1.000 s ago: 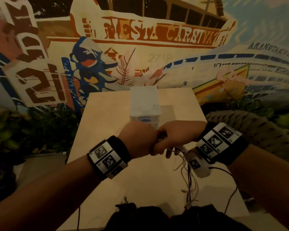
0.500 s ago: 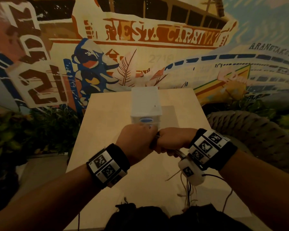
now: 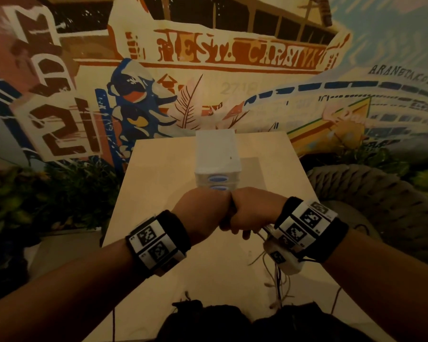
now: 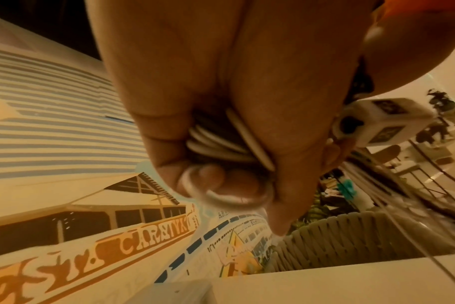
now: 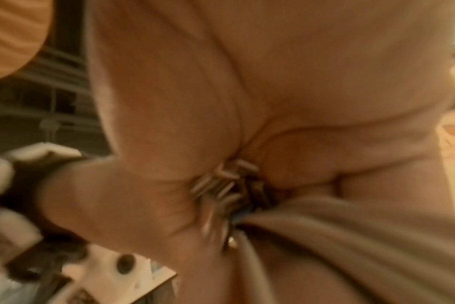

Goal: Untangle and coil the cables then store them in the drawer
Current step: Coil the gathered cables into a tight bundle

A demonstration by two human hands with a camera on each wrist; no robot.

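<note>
white cable loops (image 4: 221, 144) sat bunched between two fists held knuckle to knuckle above the pale counter (image 3: 158, 193), the left hand (image 3: 203, 213) and the right hand (image 3: 255, 211) pressed together just in front of a small white drawer unit (image 3: 218, 156). the left wrist view showed each grip clenched on the bundle, several turns of cable squeezed in the cleft between the palms and one loop curling out over a fingertip (image 4: 210, 181). the right wrist view was blurred, though pale strands (image 5: 221, 185) could be made out pinched at the same spot. loose thin tails (image 3: 277, 275) hung from beneath the right hand towards the near edge of the counter, beside the camera strapped to that wrist. the drawer fronts, each with a blue oval handle (image 3: 218, 179), appeared closed. a painted mural (image 3: 232, 53) filled the wall behind, and a woven chair (image 3: 381, 193) stood to the right. by the look of it the coiling step was in hand, with the wound part gathered and the trailing ends not yet taken in. the next move would likely call for one hand to keep the coil pinched while the other drew up the hanging tails and wound them on, without letting the held turns spring loose, before a drawer was pulled open.
</note>
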